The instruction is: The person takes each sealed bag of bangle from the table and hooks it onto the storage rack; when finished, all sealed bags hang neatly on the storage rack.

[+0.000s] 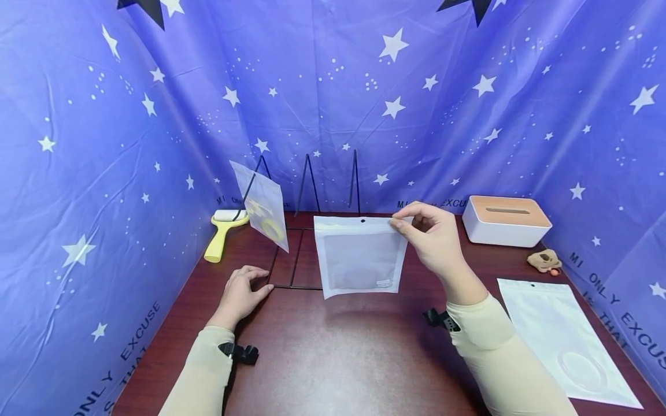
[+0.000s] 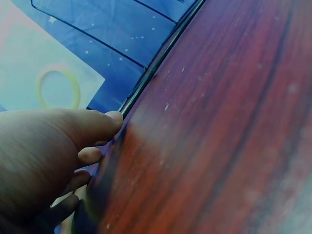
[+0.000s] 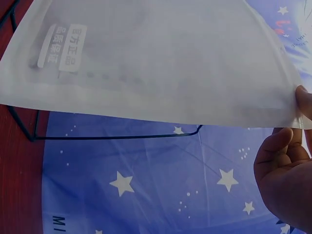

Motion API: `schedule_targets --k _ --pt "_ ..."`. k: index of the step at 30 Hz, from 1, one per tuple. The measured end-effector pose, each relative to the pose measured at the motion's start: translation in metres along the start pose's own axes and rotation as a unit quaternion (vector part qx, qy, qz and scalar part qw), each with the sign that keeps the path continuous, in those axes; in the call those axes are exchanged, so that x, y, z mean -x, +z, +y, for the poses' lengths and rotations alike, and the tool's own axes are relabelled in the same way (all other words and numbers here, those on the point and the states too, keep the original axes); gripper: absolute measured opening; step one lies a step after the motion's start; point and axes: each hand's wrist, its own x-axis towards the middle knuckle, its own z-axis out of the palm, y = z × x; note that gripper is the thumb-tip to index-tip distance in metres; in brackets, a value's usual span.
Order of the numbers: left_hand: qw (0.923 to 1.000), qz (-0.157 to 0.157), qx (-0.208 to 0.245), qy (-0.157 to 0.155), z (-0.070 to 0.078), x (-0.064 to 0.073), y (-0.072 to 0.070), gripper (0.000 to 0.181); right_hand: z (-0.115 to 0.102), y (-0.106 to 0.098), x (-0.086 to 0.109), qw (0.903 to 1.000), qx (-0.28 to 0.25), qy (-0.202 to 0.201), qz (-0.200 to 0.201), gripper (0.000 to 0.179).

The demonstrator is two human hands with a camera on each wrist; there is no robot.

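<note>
My right hand (image 1: 432, 234) pinches the top right corner of a translucent white zip bag (image 1: 359, 260), its small hang hole along the top strip. Upright, the bag overlaps the right part of a black wire rack (image 1: 295, 260) in the head view. A printed label (image 3: 73, 48) shows on the bag in the right wrist view. Down at the rack's front left corner, my left hand (image 1: 240, 294) grips the base wire between thumb and fingers. On the rack's leftmost upright loop hangs another clear bag (image 1: 260, 199) with a yellow ring inside.
A yellow-handled lint roller (image 1: 218, 240) lies behind the left hand. At the back right stands a white tissue box (image 1: 499, 228) with a wooden lid, near a small tan item (image 1: 544, 261). A larger white bag (image 1: 551, 318) with a round outline lies at the right edge.
</note>
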Motion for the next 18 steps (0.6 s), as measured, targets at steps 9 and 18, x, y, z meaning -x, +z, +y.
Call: schedule_targets --k 9,18 --pt "0.9996 0.005 0.028 0.0 0.002 0.0 -0.003 0.04 0.004 0.015 -0.003 0.9999 -0.005 0.009 0.001 0.01" --pt "0.9853 0.078 0.138 0.064 0.009 -0.005 0.001 0.036 0.006 0.029 -0.005 0.9998 -0.02 0.003 0.007 0.008"
